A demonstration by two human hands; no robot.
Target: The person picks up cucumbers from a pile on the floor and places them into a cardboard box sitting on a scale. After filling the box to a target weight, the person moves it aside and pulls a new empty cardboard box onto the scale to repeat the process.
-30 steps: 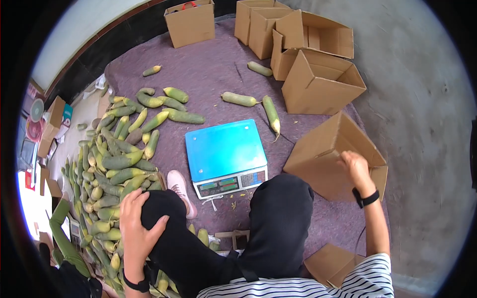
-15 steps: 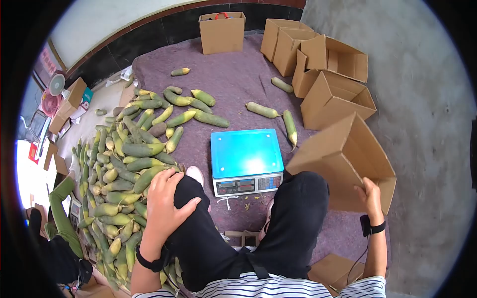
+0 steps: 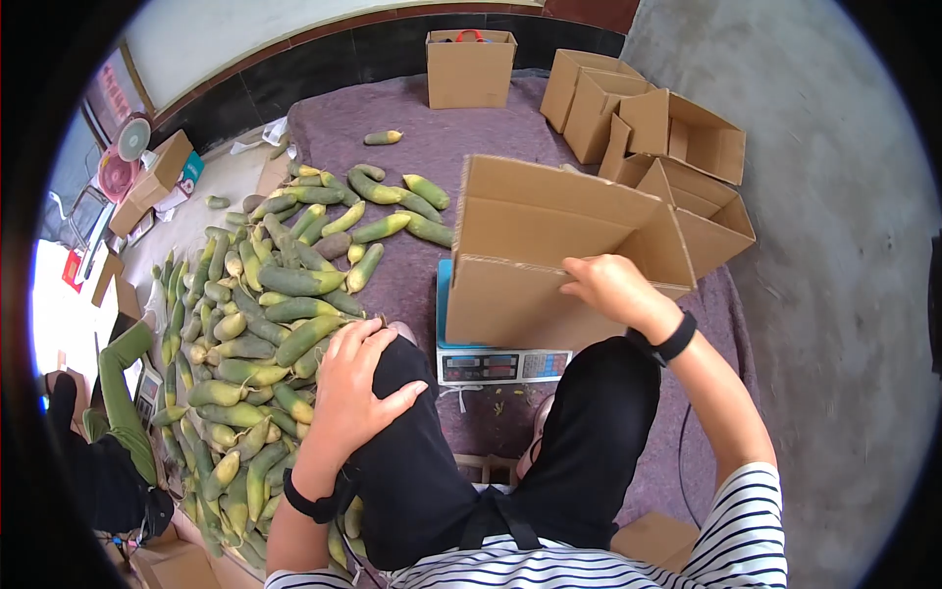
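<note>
My right hand (image 3: 610,288) grips the near top edge of an open cardboard box (image 3: 549,304), thumb and fingers closed on its wall. The box is over the blue-topped scale (image 3: 444,304) and hides most of its plate; whether it rests there I cannot tell. The scale's keypad and display panel (image 3: 500,367) show below the box. My left hand (image 3: 361,378) lies on my left knee with its fingers apart, holding nothing. Close beside it on the left spreads a large pile of green and yellow radishes (image 3: 257,348).
More open cardboard boxes (image 3: 699,211) stand in a row at the right on the purple cloth (image 3: 334,118). Another box (image 3: 471,74) is by the wall. At the far left are a fan (image 3: 133,139) and a person's green sleeve (image 3: 126,393).
My right hand has swung the box from the right side to over the scale. My left hand stays on the knee. The view has shifted slightly.
</note>
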